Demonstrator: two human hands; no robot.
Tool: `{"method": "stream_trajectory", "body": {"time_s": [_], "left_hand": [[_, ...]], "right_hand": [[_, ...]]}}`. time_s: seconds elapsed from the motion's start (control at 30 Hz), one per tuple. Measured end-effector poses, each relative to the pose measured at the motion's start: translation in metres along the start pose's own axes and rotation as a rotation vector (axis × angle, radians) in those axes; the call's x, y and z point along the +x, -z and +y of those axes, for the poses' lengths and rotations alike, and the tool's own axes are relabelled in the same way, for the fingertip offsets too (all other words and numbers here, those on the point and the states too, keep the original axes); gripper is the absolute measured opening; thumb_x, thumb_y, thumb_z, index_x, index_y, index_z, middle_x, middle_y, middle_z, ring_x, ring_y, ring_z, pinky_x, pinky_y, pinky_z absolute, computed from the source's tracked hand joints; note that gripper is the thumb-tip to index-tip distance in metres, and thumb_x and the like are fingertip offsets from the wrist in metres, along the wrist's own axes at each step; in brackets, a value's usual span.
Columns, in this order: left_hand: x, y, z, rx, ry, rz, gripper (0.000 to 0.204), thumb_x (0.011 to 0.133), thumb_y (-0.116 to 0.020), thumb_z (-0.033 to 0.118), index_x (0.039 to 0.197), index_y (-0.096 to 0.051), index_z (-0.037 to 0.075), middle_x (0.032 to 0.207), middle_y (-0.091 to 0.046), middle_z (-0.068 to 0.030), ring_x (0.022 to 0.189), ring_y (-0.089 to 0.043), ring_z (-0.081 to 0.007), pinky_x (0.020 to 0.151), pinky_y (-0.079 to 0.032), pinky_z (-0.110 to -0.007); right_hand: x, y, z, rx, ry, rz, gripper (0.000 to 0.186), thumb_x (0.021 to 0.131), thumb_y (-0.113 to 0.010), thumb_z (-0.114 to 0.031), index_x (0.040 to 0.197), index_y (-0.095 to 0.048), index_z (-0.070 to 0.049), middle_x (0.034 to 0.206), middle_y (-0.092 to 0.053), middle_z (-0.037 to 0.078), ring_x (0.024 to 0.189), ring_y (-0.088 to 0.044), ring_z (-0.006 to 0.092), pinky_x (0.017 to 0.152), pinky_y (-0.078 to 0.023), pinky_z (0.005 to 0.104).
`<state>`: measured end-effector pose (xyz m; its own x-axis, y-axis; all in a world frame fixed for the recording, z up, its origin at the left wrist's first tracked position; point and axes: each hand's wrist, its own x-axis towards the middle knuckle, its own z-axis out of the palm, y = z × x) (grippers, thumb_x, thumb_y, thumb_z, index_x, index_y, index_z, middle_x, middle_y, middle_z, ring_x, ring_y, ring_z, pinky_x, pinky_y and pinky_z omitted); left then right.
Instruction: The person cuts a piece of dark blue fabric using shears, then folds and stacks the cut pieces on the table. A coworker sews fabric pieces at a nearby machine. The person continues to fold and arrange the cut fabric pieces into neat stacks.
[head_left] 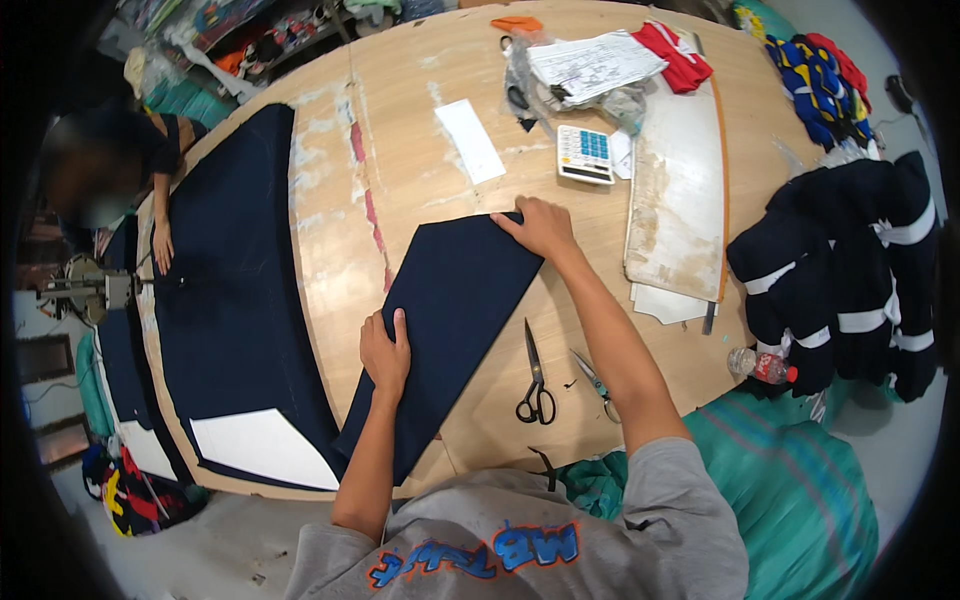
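A folded stack of navy fabric [455, 300] lies slantwise on the table in front of me. My left hand [385, 350] is at its left edge, thumb on top and fingers partly hidden around the side. At the far right corner, my right hand [540, 230] pinches the cloth between thumb and fingers. Black-handled scissors [536, 385] lie to the right of the fabric. A smaller pair of snips [592, 378] is partly covered by my right forearm. The near end of the cloth reaches the table's front edge.
A large navy fabric layup [230, 260] with a white pattern piece [260, 445] spreads to the left. A co-worker's hand [162, 245] rests there beside a machine [95, 288]. A calculator [585, 155], a worn board [675, 190], bundled navy cloth [840, 270] and a bottle [762, 366] stand right.
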<state>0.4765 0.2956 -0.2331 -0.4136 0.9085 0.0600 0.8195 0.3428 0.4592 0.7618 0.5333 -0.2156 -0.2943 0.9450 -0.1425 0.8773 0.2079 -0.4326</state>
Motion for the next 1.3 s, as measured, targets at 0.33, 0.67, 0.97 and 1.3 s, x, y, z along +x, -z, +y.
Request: {"method": "stream_trajectory", "body": {"time_s": [0.33,0.67,0.97,1.3], "left_hand": [[0.018,-0.006,0.028,-0.024,-0.15,0.096,0.047,0.111,-0.057,0.034,0.144,-0.058,-0.001,0.133,-0.065,-0.0227,0.128,-0.059,-0.0417,0.111,-0.043,-0.052],[0.044,-0.044,0.064,0.149,-0.1,0.049,0.05,0.113,-0.052,0.036,0.149,-0.056,0.001,0.142,-0.063,-0.0214,0.137,-0.056,-0.0411,0.114,-0.043,-0.052],[0.004,-0.045,0.095,0.077,-0.236,-0.054,0.052,0.108,-0.058,0.034,0.149,-0.057,0.001,0.134,-0.067,-0.019,0.121,-0.061,-0.0369,0.103,-0.046,-0.048],[-0.054,-0.058,0.141,0.035,-0.461,-0.188,0.056,0.107,-0.06,0.037,0.151,-0.055,0.002,0.137,-0.065,-0.0151,0.121,-0.061,-0.0318,0.101,-0.046,-0.044]], "right_hand": [[-0.084,-0.02,-0.001,0.348,-0.047,0.616,0.018,0.107,-0.062,-0.019,0.112,-0.069,-0.003,0.112,-0.066,0.017,0.107,-0.063,0.0373,0.095,-0.048,0.05],[-0.283,-0.109,-0.048,0.07,-0.089,0.148,0.074,0.093,-0.058,0.005,0.164,-0.041,-0.002,0.175,-0.029,0.024,0.164,-0.024,0.044,0.132,-0.022,0.0588],[-0.292,-0.094,0.008,0.076,-0.274,0.231,0.064,0.1,-0.044,0.008,0.163,-0.041,0.0,0.174,-0.032,0.023,0.163,-0.026,0.0425,0.13,-0.027,0.0573],[-0.332,-0.052,0.12,0.018,-0.396,0.448,0.053,0.098,-0.047,0.01,0.151,-0.048,0.005,0.167,-0.038,0.03,0.157,-0.032,0.0491,0.132,-0.024,0.0572]]}}
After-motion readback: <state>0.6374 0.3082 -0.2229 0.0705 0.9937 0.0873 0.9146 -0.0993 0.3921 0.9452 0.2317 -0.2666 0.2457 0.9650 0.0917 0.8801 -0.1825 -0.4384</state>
